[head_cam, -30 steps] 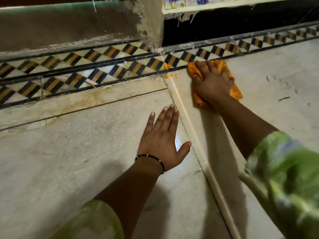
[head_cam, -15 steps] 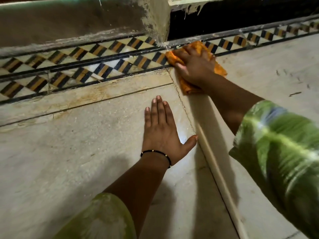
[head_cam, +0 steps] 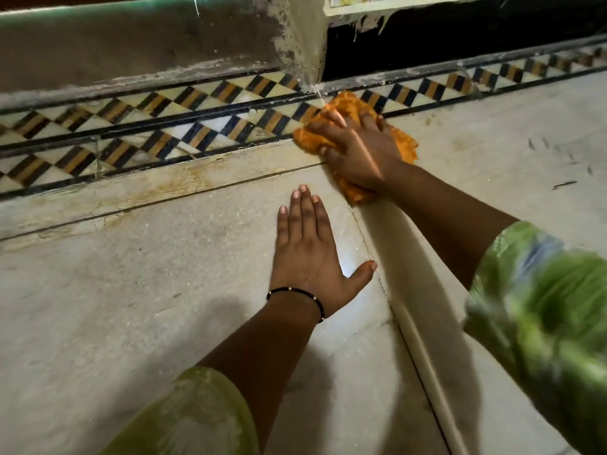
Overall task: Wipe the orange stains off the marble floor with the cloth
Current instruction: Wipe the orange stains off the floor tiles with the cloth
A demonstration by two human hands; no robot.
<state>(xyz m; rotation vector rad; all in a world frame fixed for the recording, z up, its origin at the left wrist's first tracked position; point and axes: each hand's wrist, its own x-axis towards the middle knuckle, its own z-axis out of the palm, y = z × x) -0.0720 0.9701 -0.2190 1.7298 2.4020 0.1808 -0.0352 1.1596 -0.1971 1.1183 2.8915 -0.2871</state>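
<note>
An orange cloth (head_cam: pixel 404 144) lies crumpled on the marble floor (head_cam: pixel 131 307), right at the edge of the patterned tile border. My right hand (head_cam: pixel 358 149) presses down flat on the cloth, fingers spread over it and pointing left. My left hand (head_cam: pixel 312 254) rests palm down on the pale marble nearer to me, fingers together, thumb out, holding nothing. A black bead bracelet circles its wrist. A faint orange-brown smear (head_cam: pixel 184 182) runs along the marble strip left of the cloth. No orange spots show beside the cloth; whatever lies under it is hidden.
A border of black, orange and white diamond tiles (head_cam: pixel 197 126) runs across the floor below a worn wall (head_cam: pixel 131 50) and a pillar corner (head_cam: pixel 305 44). A dark recess (head_cam: pixel 460 37) lies to the right. Small dark marks (head_cam: pixel 563 184) dot the right slab.
My right hand slid the cloth left along the border, over the spot where small orange spots showed a second ago. My left hand stayed planted on the marble.
</note>
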